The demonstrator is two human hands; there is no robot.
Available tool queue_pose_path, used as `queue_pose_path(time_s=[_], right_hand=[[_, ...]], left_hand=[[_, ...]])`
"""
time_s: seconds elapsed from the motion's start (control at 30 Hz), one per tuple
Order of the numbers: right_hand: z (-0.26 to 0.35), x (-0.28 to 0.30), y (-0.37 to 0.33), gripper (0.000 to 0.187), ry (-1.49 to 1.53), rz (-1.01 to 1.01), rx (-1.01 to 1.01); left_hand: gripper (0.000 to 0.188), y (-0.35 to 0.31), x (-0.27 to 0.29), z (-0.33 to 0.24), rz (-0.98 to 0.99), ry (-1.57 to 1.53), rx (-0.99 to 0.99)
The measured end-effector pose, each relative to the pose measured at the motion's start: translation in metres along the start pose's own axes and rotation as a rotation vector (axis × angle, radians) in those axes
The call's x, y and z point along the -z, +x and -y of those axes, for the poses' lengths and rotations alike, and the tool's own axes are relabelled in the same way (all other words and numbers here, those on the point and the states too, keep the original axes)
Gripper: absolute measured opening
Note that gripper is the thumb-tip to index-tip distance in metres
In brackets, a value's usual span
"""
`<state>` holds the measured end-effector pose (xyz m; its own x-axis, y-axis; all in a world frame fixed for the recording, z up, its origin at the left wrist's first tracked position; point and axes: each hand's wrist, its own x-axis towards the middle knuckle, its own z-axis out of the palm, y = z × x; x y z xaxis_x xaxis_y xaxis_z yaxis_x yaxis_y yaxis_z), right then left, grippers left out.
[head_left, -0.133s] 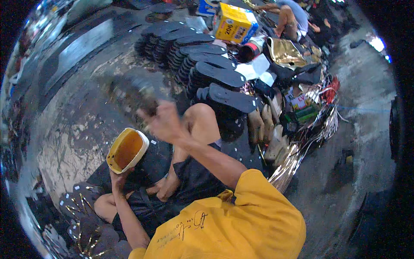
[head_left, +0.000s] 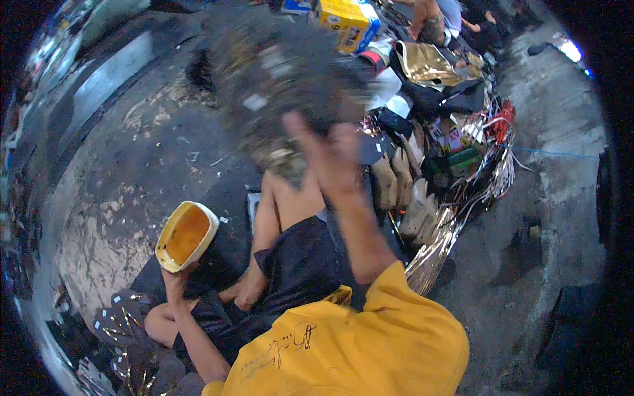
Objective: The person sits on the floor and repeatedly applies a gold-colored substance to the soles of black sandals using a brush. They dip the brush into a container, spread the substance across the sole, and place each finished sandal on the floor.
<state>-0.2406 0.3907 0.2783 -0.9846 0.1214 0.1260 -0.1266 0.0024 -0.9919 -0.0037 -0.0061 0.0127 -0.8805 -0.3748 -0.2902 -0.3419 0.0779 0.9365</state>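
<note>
My left hand (head_left: 175, 277) grips a pale yellow plastic tub (head_left: 210, 232) from below, its fingers mostly hidden under it. Amber-brown liquid (head_left: 188, 232) lies inside the tilted tub. Raised over my knee, my right hand (head_left: 333, 158) is smeared by motion, thumb pointing up. It seems closed on a broad grey-brown thing (head_left: 264, 92) with pale patches, too blurred to name. That thing covers most of the stacked dark shoe soles behind it.
Wooden shoe lasts (head_left: 396, 175) stand right of my knee, beside shiny strips (head_left: 429, 254). Behind lie gold sheet material (head_left: 429, 65) and a yellow box (head_left: 350, 23). Another person (head_left: 429, 20) sits at the far right. Dark pieces with gold straps (head_left: 125, 323) lie at lower left.
My right hand has swung up and to the right, and the blurred thing with it now looks larger and hides the sole stacks. The tub has shifted slightly left and down.
</note>
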Motion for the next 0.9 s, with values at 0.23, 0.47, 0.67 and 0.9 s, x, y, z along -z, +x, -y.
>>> queue_pose_path(time_s=[0.23, 0.47, 0.67, 0.9], right_hand=[[0.037, 0.235, 0.019, 0.045, -1.138, -0.545, 0.330], [-0.125, 0.295, -0.018, 0.042, -1.532, -0.505, 0.232], [-0.062, 0.188, -0.001, 0.042, -1.020, -0.358, 0.511], [-0.030, -0.066, -0.095, 0.046, -0.739, 0.992, 0.965]], left_hand=[[0.093, 0.016, -0.026, -0.006, 0.076, 0.023, 0.007], [0.090, -0.046, -0.028, -0.040, -0.293, 0.443, -0.182], [0.060, -0.117, -0.056, -0.181, -0.407, -0.119, 0.008], [0.096, -0.133, -0.121, -0.231, -0.163, -0.464, -0.013]])
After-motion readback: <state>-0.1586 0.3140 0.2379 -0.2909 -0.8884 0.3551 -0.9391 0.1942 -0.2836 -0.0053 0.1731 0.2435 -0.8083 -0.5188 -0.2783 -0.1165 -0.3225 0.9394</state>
